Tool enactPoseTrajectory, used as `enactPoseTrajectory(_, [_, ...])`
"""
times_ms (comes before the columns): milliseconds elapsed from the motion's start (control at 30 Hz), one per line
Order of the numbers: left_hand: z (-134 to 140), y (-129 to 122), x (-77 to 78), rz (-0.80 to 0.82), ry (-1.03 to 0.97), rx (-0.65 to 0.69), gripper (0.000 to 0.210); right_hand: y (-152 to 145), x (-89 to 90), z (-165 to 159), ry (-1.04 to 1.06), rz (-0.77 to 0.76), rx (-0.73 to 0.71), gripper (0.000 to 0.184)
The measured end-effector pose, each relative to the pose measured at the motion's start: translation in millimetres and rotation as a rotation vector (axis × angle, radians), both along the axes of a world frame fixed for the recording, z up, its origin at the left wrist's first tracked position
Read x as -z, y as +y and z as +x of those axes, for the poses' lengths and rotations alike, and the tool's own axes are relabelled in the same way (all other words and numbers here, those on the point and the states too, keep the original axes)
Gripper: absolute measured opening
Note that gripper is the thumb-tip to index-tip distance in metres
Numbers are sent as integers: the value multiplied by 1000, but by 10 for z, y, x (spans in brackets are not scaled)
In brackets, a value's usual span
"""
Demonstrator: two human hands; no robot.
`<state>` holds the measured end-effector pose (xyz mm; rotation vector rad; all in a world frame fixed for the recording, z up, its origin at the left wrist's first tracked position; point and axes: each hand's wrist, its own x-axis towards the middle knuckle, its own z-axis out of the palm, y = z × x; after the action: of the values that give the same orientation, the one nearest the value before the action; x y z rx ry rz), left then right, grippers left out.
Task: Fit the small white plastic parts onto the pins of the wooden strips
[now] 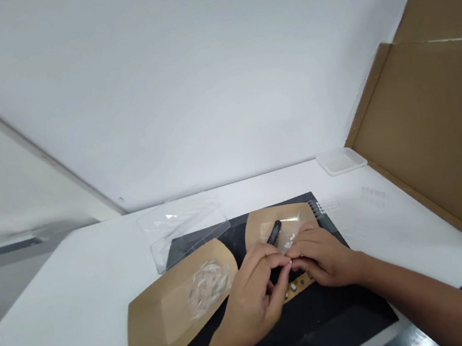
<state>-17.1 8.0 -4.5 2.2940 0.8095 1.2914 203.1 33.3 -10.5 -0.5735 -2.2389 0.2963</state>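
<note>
My left hand (254, 295) and my right hand (325, 254) meet fingertip to fingertip above a black mat (325, 322). Both are closed in a pinch around a tiny white piece (289, 262), too small to identify and mostly covered by the fingers. Just below them lies a yellowish strip (301, 283) with round silvery and grey pieces on it, partly hidden by my hands. Behind my fingers, a brown paper tray (256, 221) holds a black, stick-like object (274, 231) and small white bits on clear plastic.
Left of my hands, another brown paper tray (146, 332) contains a heap of clear strips (209, 286). Clear plastic covers (189, 238) lie behind it. A shallow white container (341, 161) stands at the back right, beside a cardboard wall (437, 146). White dots mark the tabletop (397, 228).
</note>
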Motion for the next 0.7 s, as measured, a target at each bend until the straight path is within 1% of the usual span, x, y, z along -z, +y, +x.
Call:
enactPoseTrajectory(67, [-4, 19, 2, 47, 35, 10, 20, -7, -19, 9, -2, -100, -43, 9])
enactPoseTrajectory(167, [-3, 53, -9, 120, 60, 29, 22, -25, -86, 28, 43, -216, -97, 11])
enactPoseTrajectory(300, [-1, 87, -9, 180, 52, 58, 24, -35, -154, 38, 87, -329, -119, 10])
enactPoseTrajectory(367, [-4, 98, 5, 196, 46, 60, 25, -31, -161, 34, 94, -347, -114, 10])
enactPoseTrajectory(467, [-17, 116, 27, 195, 45, 42, 25, -22, -154, 18, 93, -330, -95, 10])
enactPoseTrajectory(600, [-38, 142, 22, 177, 83, 23, 24, -14, -150, 4, 50, -290, -21, 10])
enactPoseTrajectory(700, [-47, 155, -5, 199, 107, -6, 23, -13, -139, 14, 36, -273, 26, 12])
